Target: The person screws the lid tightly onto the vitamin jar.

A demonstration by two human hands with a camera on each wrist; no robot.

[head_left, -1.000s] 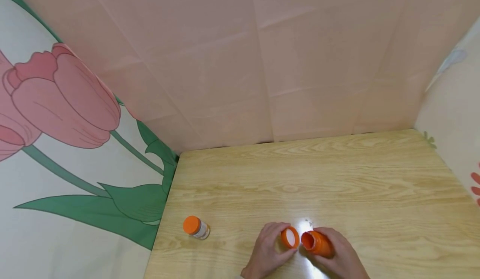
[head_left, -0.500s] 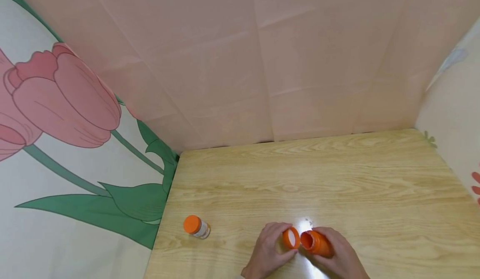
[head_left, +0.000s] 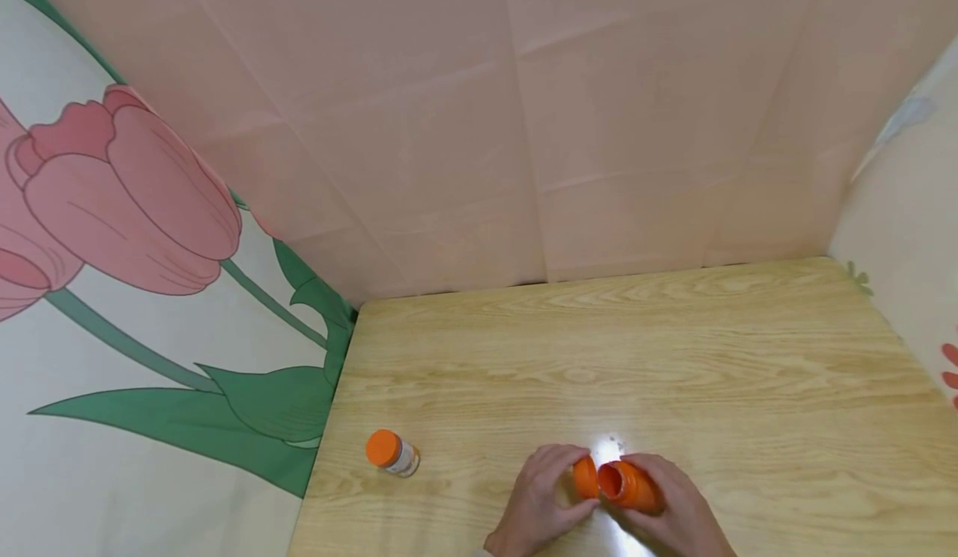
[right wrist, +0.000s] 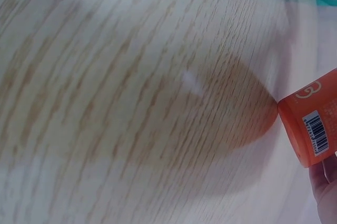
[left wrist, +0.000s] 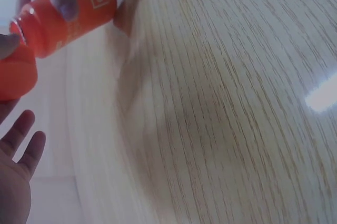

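Note:
My left hand (head_left: 535,495) pinches an orange screw cap (head_left: 585,479) between thumb and fingers. Close beside it on the right, my right hand (head_left: 677,503) grips an orange bottle (head_left: 636,487) that is tilted, its uncapped mouth facing left toward the cap. In the left wrist view the cap (left wrist: 17,74) is right at the neck of the bottle (left wrist: 79,16); whether they touch I cannot tell. The right wrist view shows the base end of the bottle (right wrist: 316,121) with a barcode label, fingers below it. What the bottle contains is hidden.
A small jar (head_left: 392,454) with an orange lid and a pale label stands at the left of the wood-grain table (head_left: 599,349). A pinkish cloth (head_left: 524,125) hangs behind the table, and a tulip-print sheet (head_left: 135,199) hangs at the left.
The cap in my left hand has turned from showing its white inside to showing its orange outer side, and has shifted slightly right toward the bottle. The right hand has hardly moved.

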